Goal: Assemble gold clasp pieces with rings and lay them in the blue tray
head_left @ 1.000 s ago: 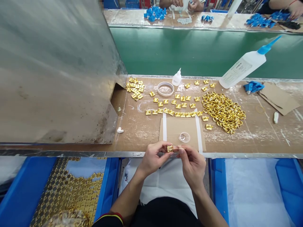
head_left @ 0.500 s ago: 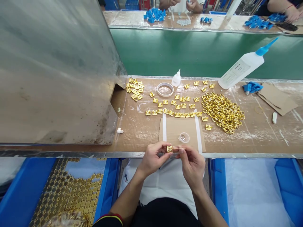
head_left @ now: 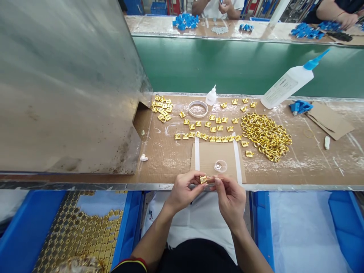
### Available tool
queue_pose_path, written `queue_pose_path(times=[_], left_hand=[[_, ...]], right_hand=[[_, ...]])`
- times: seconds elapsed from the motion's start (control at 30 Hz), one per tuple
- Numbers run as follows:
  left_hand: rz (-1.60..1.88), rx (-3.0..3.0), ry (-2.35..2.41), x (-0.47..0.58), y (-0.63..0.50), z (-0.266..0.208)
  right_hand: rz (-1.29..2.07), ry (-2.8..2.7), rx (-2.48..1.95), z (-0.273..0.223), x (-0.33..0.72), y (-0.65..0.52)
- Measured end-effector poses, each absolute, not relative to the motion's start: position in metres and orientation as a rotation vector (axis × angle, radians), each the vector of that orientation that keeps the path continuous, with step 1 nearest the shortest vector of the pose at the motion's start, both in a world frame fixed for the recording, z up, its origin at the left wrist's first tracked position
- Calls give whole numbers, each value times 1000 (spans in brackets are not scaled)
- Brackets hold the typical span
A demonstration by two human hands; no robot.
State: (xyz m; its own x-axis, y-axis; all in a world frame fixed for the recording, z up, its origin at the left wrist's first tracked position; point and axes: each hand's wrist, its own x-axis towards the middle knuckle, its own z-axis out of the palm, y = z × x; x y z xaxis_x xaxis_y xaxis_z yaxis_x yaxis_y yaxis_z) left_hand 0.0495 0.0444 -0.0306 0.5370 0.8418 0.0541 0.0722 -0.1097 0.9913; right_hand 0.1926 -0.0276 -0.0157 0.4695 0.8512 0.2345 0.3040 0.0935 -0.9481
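Between thumb and fingertips my left hand [head_left: 183, 191] pinches a small gold square piece [head_left: 203, 179] at the table's front edge. My right hand [head_left: 231, 199] is closed on a thin copper-coloured stick [head_left: 211, 179], whose tip meets the gold piece. Just beyond the hands, a small clear cup [head_left: 220, 166] stands on a taped cardboard pad [head_left: 209, 153]. Rows of similar gold pieces [head_left: 218, 139] lie behind the pad. To their right is a heap of gold rings [head_left: 267, 136].
A large metal housing [head_left: 68, 87] blocks the left side. Behind the gold pieces stand a small white bottle [head_left: 211, 95], a tape ring [head_left: 198, 109] and a large tilted bottle [head_left: 287, 87]. Blue bins [head_left: 132, 223] flank my lap. Other people sit across the green belt [head_left: 227, 60].
The view has tilted and shifted very slightly. Both hands keep the same hold, with the stick's tip still at the gold piece.
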Motion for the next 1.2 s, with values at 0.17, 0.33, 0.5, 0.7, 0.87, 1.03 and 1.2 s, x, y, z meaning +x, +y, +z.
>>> queue_pose_path(times=[0.17,0.33,0.5,0.7,0.87,1.03,1.2], left_hand=[[780,1546,802,49,44,-32],[801,1527,786,49,44,-31],[805,1509,786,50,43,-30],[810,1522,793,49,43,-31],[803,1521,794,50,44,-30],[802,1516,788,51,44,-31],[817,1524,786,51,44,-31]], right_hand=[[560,-1073,-1459,-17,193,-28],[583,-1064,-1451,-18,193,-28],[592,-1064,-1434,-21,193,-29],[580,-1079,-1433,-22,194,-31],[562,-1123,-1434,-19,196,-30],[558,-1151,-1447,-18,197,-30],[541,-1159,-1461,-17,196,-30]])
